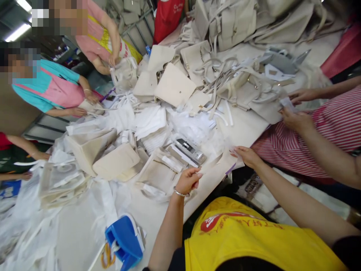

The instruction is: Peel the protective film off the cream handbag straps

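Fingers (pixel 197 175) of both hands pinched on a clear plastic sleeve (pixel 217 163), left hand (pixel 188 181) near edge, right hand (pixel 246 155) far edge.

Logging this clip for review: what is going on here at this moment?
The person in a yellow top stands at a crowded table. Their left hand and right hand each pinch an edge of a clear plastic bag. Cream handbags, white wrapping and a blue basket lie around. Other people's hands handle similar pieces nearby.
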Motion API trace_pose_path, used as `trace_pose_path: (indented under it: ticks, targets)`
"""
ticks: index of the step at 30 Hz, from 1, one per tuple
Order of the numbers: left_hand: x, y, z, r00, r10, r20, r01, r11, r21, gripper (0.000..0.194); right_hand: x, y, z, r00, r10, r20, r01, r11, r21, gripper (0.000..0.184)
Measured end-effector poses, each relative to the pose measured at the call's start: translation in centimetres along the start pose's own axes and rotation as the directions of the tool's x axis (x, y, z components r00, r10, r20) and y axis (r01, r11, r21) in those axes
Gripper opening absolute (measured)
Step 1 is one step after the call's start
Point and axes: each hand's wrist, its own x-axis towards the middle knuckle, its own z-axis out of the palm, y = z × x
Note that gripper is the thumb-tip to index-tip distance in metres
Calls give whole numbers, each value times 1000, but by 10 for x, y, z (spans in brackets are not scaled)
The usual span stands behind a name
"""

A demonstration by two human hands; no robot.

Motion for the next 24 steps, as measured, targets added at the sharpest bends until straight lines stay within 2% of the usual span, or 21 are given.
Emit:
trace_pose_path:
  ticks: [2,5,6,8,11,13,15,17,20,22,24]
  targets:
    - [-17,8,-15,994,34,104,-19,991,-134,34,-1,4,1,999,19,-26,-18,1000,21,23]
    - [-37,19,-32,957,120,263,-84,986,-143,29,-11,5,4,999,24,-47,-21,997,70,20]
    - [-41,22,-35,945,137,298,-105,987,-120,29,-17,4,5,999,43,-6,-42,994,97,19]
    - [-46,27,-37,917,130,377,-119,992,-51,29,-31,-2,9,981,111,158,-137,977,164,17]
    - [-50,31,-34,864,50,501,-72,997,25,28,-55,-7,25,891,196,410,-302,929,213,20]
    - [-53,31,-31,831,13,555,-48,998,48,27,-66,-6,39,854,224,470,-359,907,218,23]
    - [-58,30,-31,811,2,586,-40,998,53,27,-71,-3,52,874,204,441,-338,908,248,20]
    - [-64,28,-35,813,14,581,-50,998,46,26,-68,-4,61,930,135,343,-245,922,300,17]
    - [-76,17,-47,848,82,524,-92,996,-6,25,-59,-17,64,984,27,177,-87,937,339,15]
    - [-83,5,-58,884,133,449,-122,991,-53,25,-55,-31,64,993,-22,112,-15,948,318,16]
    - [-90,-12,-69,924,153,351,-122,986,-109,25,-54,-45,65,994,-59,95,30,957,290,16]
